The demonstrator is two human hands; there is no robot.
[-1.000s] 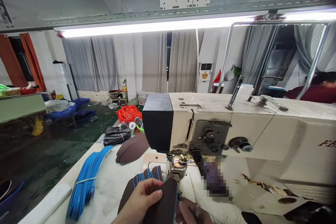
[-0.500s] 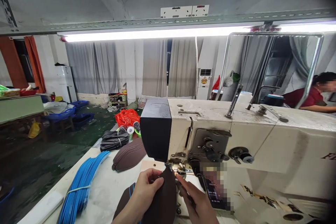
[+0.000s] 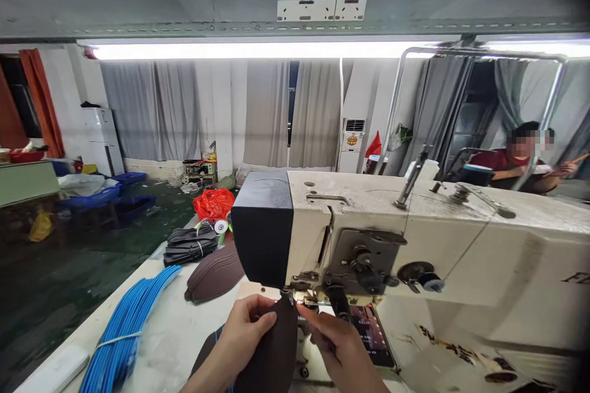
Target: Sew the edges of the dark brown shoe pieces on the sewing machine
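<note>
A dark brown fabric piece (image 3: 276, 350) runs up to a point under the presser foot (image 3: 288, 296) of a sewing machine (image 3: 313, 245). My left hand (image 3: 246, 331) pinches its left edge between thumb and fingers. On the other side, my right hand (image 3: 334, 338) has its index fingertip at the piece's right edge, close to the foot. Its other fingers are curled in, and I cannot see what they hold, if anything. Beneath my left forearm lies another dark piece with blue lines (image 3: 207, 347), partly covered.
Left on the table are a tied bundle of blue strips (image 3: 122, 325), a stitched brown panel (image 3: 216, 273), black strips (image 3: 191, 244) and a red plastic bag (image 3: 214, 202). A phone (image 3: 371, 334) lies under the machine arm. Another person (image 3: 520, 163) sits at the far right.
My view has shifted slightly, so the machine and table appear further left. Both hands stay by the presser foot with the fabric piece. The person at the right has raised a hand.
</note>
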